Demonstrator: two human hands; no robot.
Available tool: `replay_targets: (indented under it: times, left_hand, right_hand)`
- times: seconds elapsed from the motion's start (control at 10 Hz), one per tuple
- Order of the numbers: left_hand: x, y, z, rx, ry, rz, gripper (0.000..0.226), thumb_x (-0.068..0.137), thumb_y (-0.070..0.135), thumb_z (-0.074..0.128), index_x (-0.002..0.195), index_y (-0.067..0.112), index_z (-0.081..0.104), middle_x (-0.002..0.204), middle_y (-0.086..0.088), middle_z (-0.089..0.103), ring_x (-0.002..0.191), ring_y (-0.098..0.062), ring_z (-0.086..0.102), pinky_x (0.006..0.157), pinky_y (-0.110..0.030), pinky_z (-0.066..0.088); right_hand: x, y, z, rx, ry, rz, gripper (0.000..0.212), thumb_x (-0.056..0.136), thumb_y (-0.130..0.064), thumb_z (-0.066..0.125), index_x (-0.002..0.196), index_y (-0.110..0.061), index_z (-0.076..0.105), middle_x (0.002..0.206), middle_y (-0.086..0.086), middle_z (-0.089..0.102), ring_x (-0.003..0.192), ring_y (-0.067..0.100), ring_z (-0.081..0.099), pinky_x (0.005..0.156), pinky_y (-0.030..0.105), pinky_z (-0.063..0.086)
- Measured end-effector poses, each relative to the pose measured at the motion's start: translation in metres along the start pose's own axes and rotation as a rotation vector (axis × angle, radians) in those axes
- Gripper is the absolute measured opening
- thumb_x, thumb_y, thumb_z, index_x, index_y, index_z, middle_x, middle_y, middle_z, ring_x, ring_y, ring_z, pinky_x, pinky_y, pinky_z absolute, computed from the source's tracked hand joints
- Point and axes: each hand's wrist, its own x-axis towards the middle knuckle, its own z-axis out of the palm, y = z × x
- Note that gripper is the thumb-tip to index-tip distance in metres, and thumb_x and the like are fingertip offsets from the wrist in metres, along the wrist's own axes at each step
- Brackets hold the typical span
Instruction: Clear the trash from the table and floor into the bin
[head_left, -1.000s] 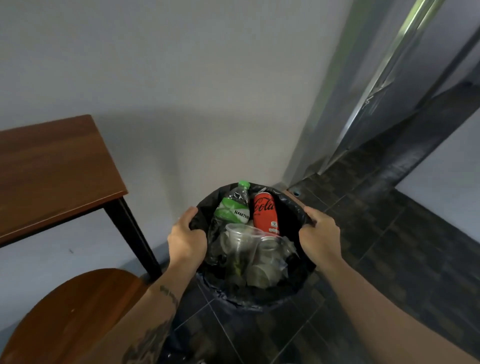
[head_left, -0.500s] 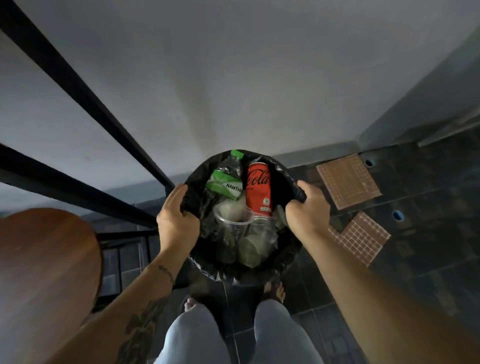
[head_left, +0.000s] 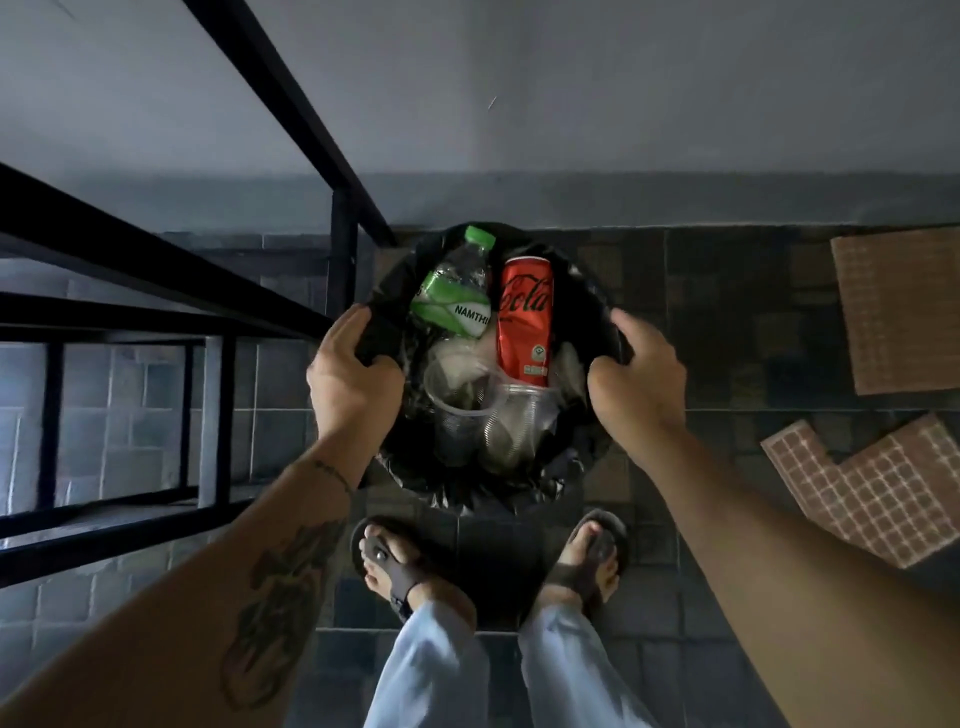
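A round bin (head_left: 519, 483) lined with a black bag sits low over the dark tiled floor, close to the wall. My left hand (head_left: 353, 374) grips its left rim and my right hand (head_left: 639, 379) grips its right rim. Inside lie a green-capped plastic bottle (head_left: 457, 291), a red cola can (head_left: 524, 322) and clear plastic cups (head_left: 467, 400) with crumpled wrapping. The bin's base is hidden by its own rim.
A black metal table frame (head_left: 218, 291) stands to the left, one leg right beside the bin. Brown mosaic tile sheets (head_left: 872, 488) lie on the floor at right. My sandalled feet (head_left: 493, 561) stand just behind the bin.
The view has tilted steeply downward and the bin has gone lower, beside the table leg. Both hands keep their grip on the rim. My feet have come into view.
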Motion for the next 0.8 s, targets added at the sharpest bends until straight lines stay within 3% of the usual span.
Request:
replay_targets:
  times: [0.1, 0.2, 0.3, 0.4, 0.5, 0.6, 0.7, 0.8]
  left_hand:
    - [0.019, -0.028, 0.019, 0.052, -0.015, 0.018, 0.06, 0.084, 0.001, 0.055, 0.142, 0.017, 0.057, 0.15, 0.01, 0.049, 0.125, -0.01, 0.053, 0.093, -0.005, 0.039]
    - [0.032, -0.045, 0.03, 0.108, -0.05, 0.058, 0.063, 0.085, 0.004, 0.056, 0.146, 0.016, 0.053, 0.156, 0.01, 0.04, 0.137, -0.016, 0.045, 0.101, -0.019, 0.038]
    - [0.042, -0.054, 0.035, 0.146, -0.093, 0.063, 0.064, 0.087, 0.006, 0.055, 0.15, 0.018, 0.048, 0.16, 0.012, 0.033, 0.139, -0.016, 0.041, 0.095, -0.02, 0.037]
    - [0.051, -0.058, 0.037, 0.166, -0.129, 0.044, 0.066, 0.088, 0.007, 0.054, 0.152, 0.02, 0.044, 0.162, 0.013, 0.028, 0.14, -0.017, 0.039, 0.087, -0.016, 0.037]
    - [0.06, -0.056, 0.033, 0.22, -0.185, 0.017, 0.068, 0.09, 0.012, 0.055, 0.155, 0.021, 0.038, 0.164, 0.011, 0.022, 0.138, -0.015, 0.038, 0.09, -0.02, 0.034]
    - [0.059, -0.049, 0.024, 0.318, -0.256, 0.024, 0.068, 0.09, 0.017, 0.056, 0.155, 0.022, 0.037, 0.164, 0.009, 0.023, 0.133, -0.017, 0.042, 0.091, -0.024, 0.031]
    - [0.05, -0.034, 0.009, 0.331, -0.287, 0.016, 0.054, 0.09, 0.016, 0.057, 0.143, 0.017, 0.049, 0.153, 0.0, 0.041, 0.127, -0.027, 0.048, 0.092, -0.029, 0.037]
    - [0.027, -0.009, -0.016, 0.325, -0.32, -0.051, 0.056, 0.088, 0.014, 0.056, 0.144, 0.018, 0.051, 0.141, -0.008, 0.054, 0.119, -0.03, 0.055, 0.095, -0.035, 0.048]
  right_hand:
    - [0.024, 0.016, 0.029, -0.062, -0.064, -0.07, 0.061, 0.092, -0.013, 0.055, 0.15, -0.016, 0.038, 0.153, 0.001, 0.04, 0.14, 0.019, 0.038, 0.11, 0.024, 0.031]
    - [0.041, 0.03, 0.051, -0.118, -0.105, -0.129, 0.061, 0.094, -0.013, 0.053, 0.151, -0.015, 0.033, 0.157, 0.002, 0.033, 0.141, 0.026, 0.034, 0.111, 0.029, 0.03]
    - [0.052, 0.039, 0.063, -0.143, -0.142, -0.129, 0.065, 0.092, -0.011, 0.053, 0.152, -0.017, 0.031, 0.158, 0.0, 0.029, 0.142, 0.029, 0.032, 0.115, 0.036, 0.031]
    - [0.059, 0.04, 0.068, -0.14, -0.168, -0.126, 0.066, 0.091, -0.011, 0.054, 0.152, -0.018, 0.031, 0.158, -0.001, 0.028, 0.142, 0.029, 0.031, 0.114, 0.038, 0.031]
    - [0.063, 0.034, 0.069, -0.163, -0.208, -0.115, 0.071, 0.089, -0.009, 0.053, 0.154, -0.019, 0.028, 0.16, -0.002, 0.025, 0.144, 0.027, 0.028, 0.113, 0.033, 0.028]
    - [0.061, 0.025, 0.059, -0.238, -0.295, -0.092, 0.079, 0.086, -0.006, 0.051, 0.157, -0.022, 0.021, 0.163, -0.002, 0.019, 0.148, 0.024, 0.022, 0.119, 0.036, 0.023]
    - [0.048, 0.01, 0.04, -0.273, -0.334, -0.05, 0.077, 0.086, -0.006, 0.05, 0.156, -0.023, 0.022, 0.162, -0.001, 0.024, 0.147, 0.024, 0.026, 0.118, 0.042, 0.027]
    - [0.024, -0.01, 0.014, -0.281, -0.336, -0.043, 0.076, 0.084, -0.007, 0.047, 0.155, -0.022, 0.027, 0.16, 0.003, 0.031, 0.138, 0.027, 0.042, 0.112, 0.046, 0.037]
